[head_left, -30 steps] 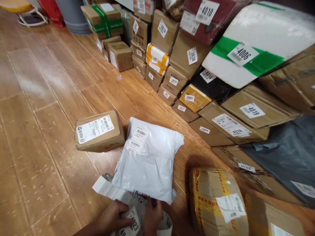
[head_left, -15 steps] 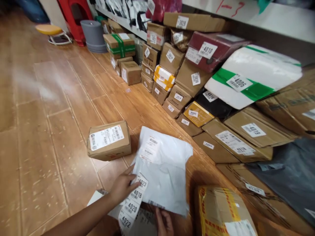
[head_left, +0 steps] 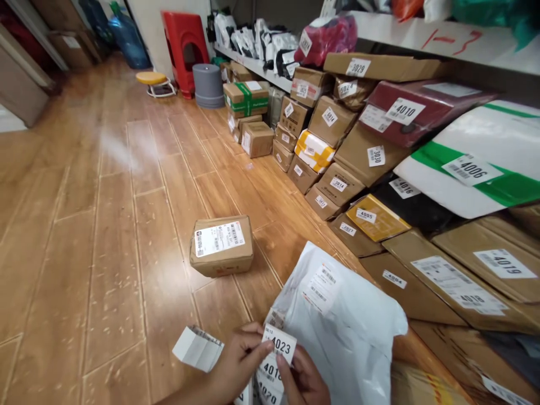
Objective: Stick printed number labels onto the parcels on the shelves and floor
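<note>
Head view: your left hand (head_left: 236, 365) and right hand (head_left: 304, 379) meet at the bottom edge of the frame, over the wooden floor (head_left: 105, 236). Both pinch a strip of numbered labels (head_left: 272, 368); the top label (head_left: 279, 343), which reads 4023, sits between your left thumb and forefinger, and your right fingers close on the strip just below it, where 4018 and 4020 show. Neither grip is spread; each is closed lightly on the paper. Just right of your hands, a white poly mailer (head_left: 341, 332) with a shipping label lies tilted, its near corner touching the strip. A folded piece of white paper (head_left: 197, 349) lies on the floor just left of your left hand. Farther out, well apart from your hands, a small cardboard box (head_left: 221, 246) rests flat on the floor. Along the right, numbered parcels (head_left: 337, 146) are stacked against a shelf (head_left: 422, 39), among them a white and green package (head_left: 472, 163) marked 4006.
</note>
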A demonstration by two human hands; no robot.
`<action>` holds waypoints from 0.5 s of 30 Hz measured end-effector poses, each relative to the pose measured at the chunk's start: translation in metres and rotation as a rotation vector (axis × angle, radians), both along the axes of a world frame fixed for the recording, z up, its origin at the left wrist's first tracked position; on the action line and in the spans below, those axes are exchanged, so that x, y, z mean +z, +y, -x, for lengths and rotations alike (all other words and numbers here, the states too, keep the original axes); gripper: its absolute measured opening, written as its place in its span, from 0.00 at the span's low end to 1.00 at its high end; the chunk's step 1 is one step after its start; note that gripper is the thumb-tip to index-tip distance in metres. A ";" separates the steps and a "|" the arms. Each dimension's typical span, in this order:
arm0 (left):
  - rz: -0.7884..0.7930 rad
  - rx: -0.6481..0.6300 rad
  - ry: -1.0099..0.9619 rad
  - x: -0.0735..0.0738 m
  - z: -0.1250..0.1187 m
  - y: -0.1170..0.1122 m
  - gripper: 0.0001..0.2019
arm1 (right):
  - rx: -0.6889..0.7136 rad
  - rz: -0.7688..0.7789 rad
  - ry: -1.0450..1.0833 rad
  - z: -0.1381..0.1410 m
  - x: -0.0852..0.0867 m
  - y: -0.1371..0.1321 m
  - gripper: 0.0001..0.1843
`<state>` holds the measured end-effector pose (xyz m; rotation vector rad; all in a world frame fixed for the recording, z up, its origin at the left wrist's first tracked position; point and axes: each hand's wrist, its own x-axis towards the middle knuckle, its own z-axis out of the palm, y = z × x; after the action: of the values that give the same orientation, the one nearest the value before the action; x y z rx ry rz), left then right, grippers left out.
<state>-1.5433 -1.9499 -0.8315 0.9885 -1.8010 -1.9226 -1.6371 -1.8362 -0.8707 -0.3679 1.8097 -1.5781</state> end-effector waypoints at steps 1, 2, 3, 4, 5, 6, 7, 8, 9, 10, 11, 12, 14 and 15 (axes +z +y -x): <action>-0.004 0.039 -0.007 0.001 -0.001 0.001 0.23 | 0.053 0.014 -0.031 0.001 0.006 -0.010 0.21; -0.005 0.067 -0.017 0.002 -0.002 0.001 0.23 | 0.093 0.024 -0.059 0.003 0.012 -0.019 0.20; -0.016 0.089 -0.023 0.001 -0.001 -0.001 0.21 | 0.122 0.033 -0.081 0.006 0.017 -0.026 0.20; -0.034 0.103 -0.026 0.001 -0.001 -0.002 0.19 | 0.146 0.040 -0.096 0.010 0.022 -0.032 0.20; -0.057 0.108 -0.031 0.000 0.000 -0.005 0.17 | 0.169 0.044 -0.104 0.014 0.025 -0.036 0.20; -0.079 0.109 -0.036 0.000 0.001 -0.007 0.17 | 0.192 0.046 -0.107 0.019 0.028 -0.039 0.21; -0.098 0.108 -0.042 -0.001 0.001 -0.009 0.17 | 0.212 0.046 -0.103 0.023 0.030 -0.040 0.22; -0.105 0.110 -0.051 -0.001 0.001 -0.011 0.17 | 0.225 0.041 -0.088 0.027 0.031 -0.041 0.22; -0.098 0.111 -0.067 -0.001 0.000 -0.012 0.18 | 0.231 0.035 -0.064 0.031 0.032 -0.040 0.22; -0.078 0.108 -0.086 -0.002 0.000 -0.013 0.19 | 0.238 0.029 -0.035 0.033 0.033 -0.040 0.20; -0.055 0.106 -0.104 -0.002 -0.001 -0.014 0.20 | 0.248 0.021 -0.005 0.034 0.034 -0.040 0.18; -0.040 0.101 -0.115 -0.003 -0.001 -0.015 0.21 | 0.263 0.013 0.023 0.034 0.034 -0.039 0.16; -0.074 0.101 -0.087 -0.004 -0.001 -0.016 0.19 | 0.281 0.004 0.047 0.032 0.035 -0.040 0.15; -0.130 0.110 -0.053 -0.004 -0.001 -0.017 0.18 | 0.272 0.008 0.040 0.030 0.035 -0.040 0.17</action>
<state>-1.5422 -1.9670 -0.8355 1.1661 -1.6298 -1.9833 -1.6676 -1.8763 -0.8361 -0.6253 1.7014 -1.3966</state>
